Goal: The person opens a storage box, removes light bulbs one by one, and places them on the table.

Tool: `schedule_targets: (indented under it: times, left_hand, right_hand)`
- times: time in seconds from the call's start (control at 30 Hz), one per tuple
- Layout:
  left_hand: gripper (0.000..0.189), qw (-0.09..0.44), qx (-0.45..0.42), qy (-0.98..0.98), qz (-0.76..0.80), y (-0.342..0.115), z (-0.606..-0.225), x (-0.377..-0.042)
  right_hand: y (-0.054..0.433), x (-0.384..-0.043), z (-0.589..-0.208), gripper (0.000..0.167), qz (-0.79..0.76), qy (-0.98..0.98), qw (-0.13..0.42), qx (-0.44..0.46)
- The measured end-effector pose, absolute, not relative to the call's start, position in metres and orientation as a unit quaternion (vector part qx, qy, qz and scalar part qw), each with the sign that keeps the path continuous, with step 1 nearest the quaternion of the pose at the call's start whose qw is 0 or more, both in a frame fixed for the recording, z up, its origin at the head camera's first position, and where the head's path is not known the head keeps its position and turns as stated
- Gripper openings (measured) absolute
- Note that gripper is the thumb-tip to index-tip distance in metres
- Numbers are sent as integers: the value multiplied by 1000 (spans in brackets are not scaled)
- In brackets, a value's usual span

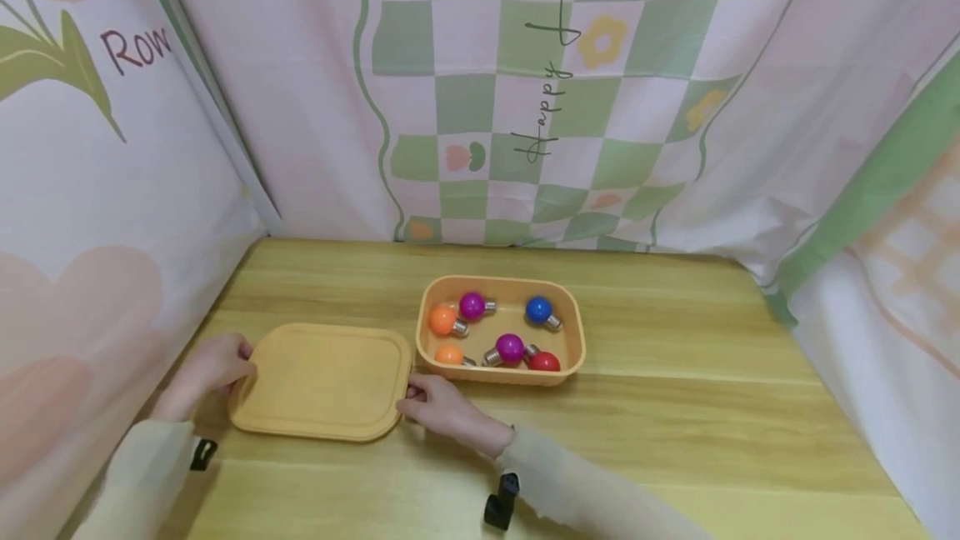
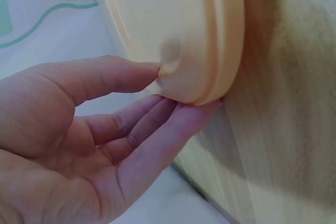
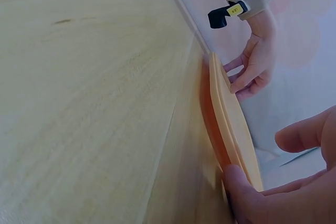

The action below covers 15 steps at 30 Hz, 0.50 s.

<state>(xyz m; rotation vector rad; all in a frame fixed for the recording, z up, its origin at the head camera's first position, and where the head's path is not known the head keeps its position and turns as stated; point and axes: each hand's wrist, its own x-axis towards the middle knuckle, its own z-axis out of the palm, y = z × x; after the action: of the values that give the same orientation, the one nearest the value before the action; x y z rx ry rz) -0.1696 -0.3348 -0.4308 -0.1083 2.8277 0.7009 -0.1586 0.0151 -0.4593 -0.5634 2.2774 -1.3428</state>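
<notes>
A yellow-orange plastic lid (image 1: pixel 326 382) with rounded corners lies flat, low over the left part of the table. My left hand (image 1: pixel 213 363) grips its left end, the thumb on the upper face and the fingers against the rim, as the left wrist view shows. At the lid's right end is my right hand (image 1: pixel 444 408). Its fingers (image 3: pixel 239 184) touch the rim, while the thumb stands apart from the lid in the right wrist view. Beside the lid, a matching box (image 1: pixel 576 338) holds several coloured bulbs, among them a blue bulb (image 1: pixel 539 310) and a red bulb (image 1: pixel 545 362).
The box stands close to my right hand, just beyond it. A wooden table (image 1: pixel 705 407) bears everything. Printed curtains (image 1: pixel 322 107) hang behind and along both sides; the left one comes close to my left arm. Black wrist mounts (image 1: pixel 501 502) hang beside the sleeves.
</notes>
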Motion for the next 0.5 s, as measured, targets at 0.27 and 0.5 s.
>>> schedule_targets:
  times: [0.27,0.5]
  left_hand:
    - [24,111,-37,968,224,-336,-434,-170]
    - [22,101,-33,972,207,-337,-436,-171]
  right_hand:
    - [14,-160,-460,27,-478,820,221,-225]
    - [12,-160,-462,35,-477,817,215,-245]
